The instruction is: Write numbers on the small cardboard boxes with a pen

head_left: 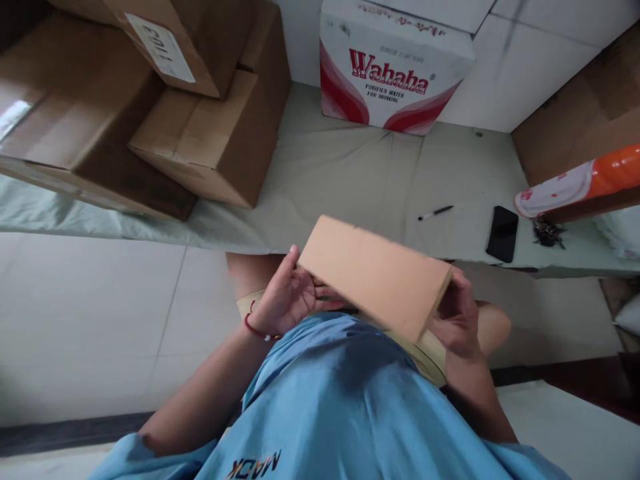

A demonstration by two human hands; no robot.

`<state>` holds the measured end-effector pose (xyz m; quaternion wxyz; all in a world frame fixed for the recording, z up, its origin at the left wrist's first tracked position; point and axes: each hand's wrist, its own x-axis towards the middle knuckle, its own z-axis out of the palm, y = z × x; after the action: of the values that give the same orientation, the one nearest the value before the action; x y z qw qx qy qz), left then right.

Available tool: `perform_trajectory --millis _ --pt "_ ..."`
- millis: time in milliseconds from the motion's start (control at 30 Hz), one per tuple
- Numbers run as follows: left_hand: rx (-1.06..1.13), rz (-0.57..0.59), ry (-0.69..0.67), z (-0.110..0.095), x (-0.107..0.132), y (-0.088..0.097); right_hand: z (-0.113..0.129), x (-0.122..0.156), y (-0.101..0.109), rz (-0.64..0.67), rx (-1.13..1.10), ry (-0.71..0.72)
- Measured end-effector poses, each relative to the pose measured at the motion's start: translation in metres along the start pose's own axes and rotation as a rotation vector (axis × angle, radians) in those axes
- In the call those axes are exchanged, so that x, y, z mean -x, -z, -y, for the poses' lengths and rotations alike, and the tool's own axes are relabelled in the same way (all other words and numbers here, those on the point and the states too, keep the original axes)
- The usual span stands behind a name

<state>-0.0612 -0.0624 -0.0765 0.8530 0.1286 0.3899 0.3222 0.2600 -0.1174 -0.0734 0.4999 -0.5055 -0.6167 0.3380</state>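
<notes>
A plain tan cardboard box [375,273], long and flat-sided, is held tilted above my lap, its right end lower than its left. My right hand [457,313] grips that right end; some of its fingers are hidden behind the edge. At the left end, my left hand [295,297] is open, palm up, thumb raised beside the corner and fingers stretched out below the box. Whether those fingers touch the underside I cannot tell. A red string bracelet circles my left wrist.
Ahead is a cloth-covered surface [350,173]. Brown cartons [200,127] are stacked on its left, with a white-and-red Wahaba water carton [395,73] at the back. A pen [435,213], black phone [503,233], keys [549,231] and an orange-and-white tube [575,187] lie to the right.
</notes>
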Motion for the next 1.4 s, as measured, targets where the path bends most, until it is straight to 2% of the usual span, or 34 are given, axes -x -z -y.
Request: perform_trajectory --millis 67,133,200,267,367,500,567,633,733,833,900,967,1033,1100,1167,1267,1333,1400 --pt "0.026 -0.021 -0.010 -0.007 0.002 0.002 0.005 -0.005 0.001 0.084 0.179 0.164" --pt "0.017 -0.048 -0.004 -0.012 0.002 0.004 0.007 -0.006 0.001 0.127 0.329 0.253" --pt "0.000 -0.063 -0.018 -0.014 0.000 0.007 0.005 -0.004 -0.001 0.110 0.402 0.276" --pt "-0.016 -0.058 -0.034 -0.014 -0.002 0.008 0.001 0.001 -0.005 0.040 0.435 0.250" --pt "-0.027 -0.057 -0.064 -0.010 -0.006 0.004 -0.008 0.005 -0.013 -0.114 0.374 0.105" --pt "-0.076 -0.102 -0.175 -0.005 -0.008 -0.006 -0.021 -0.005 -0.025 -0.285 -0.027 -0.321" --pt "-0.131 -0.096 -0.222 -0.007 -0.007 -0.010 -0.027 -0.013 -0.026 -0.298 -0.263 -0.538" --pt "-0.202 -0.075 -0.254 -0.011 -0.006 -0.011 -0.032 -0.019 -0.022 -0.257 -0.443 -0.671" --pt "-0.319 -0.077 -0.304 -0.020 -0.005 -0.008 -0.033 -0.022 -0.009 -0.059 -0.520 -0.768" --pt "-0.427 -0.185 -0.392 -0.032 -0.012 -0.001 -0.028 -0.025 -0.001 0.137 -0.464 -0.840" --pt "-0.503 -0.295 -0.488 -0.037 -0.021 0.005 -0.024 -0.029 -0.006 0.115 -0.457 -0.867" --pt "-0.617 -0.446 -0.635 -0.040 -0.028 0.008 -0.023 -0.034 -0.018 0.016 -0.480 -0.881" --pt "-0.779 -0.602 -0.821 -0.039 -0.031 0.006 -0.024 -0.038 -0.035 -0.085 -0.512 -0.876" --pt "-0.977 -0.668 -1.003 -0.034 -0.027 -0.002 -0.027 -0.039 -0.053 -0.170 -0.556 -0.847" --pt "-1.160 -0.622 -1.139 -0.027 -0.021 -0.014 -0.028 -0.038 -0.068 -0.203 -0.608 -0.829" --pt "-1.320 -0.439 -1.214 -0.017 -0.017 -0.032 -0.027 -0.035 -0.078 -0.110 -0.572 -0.872" --pt "-1.362 -0.326 -1.207 -0.014 -0.019 -0.039 -0.028 -0.035 -0.073 -0.035 -0.434 -0.890" --pt "-1.384 -0.270 -1.200 -0.017 -0.025 -0.043 -0.031 -0.039 -0.058 -0.003 -0.260 -0.853"
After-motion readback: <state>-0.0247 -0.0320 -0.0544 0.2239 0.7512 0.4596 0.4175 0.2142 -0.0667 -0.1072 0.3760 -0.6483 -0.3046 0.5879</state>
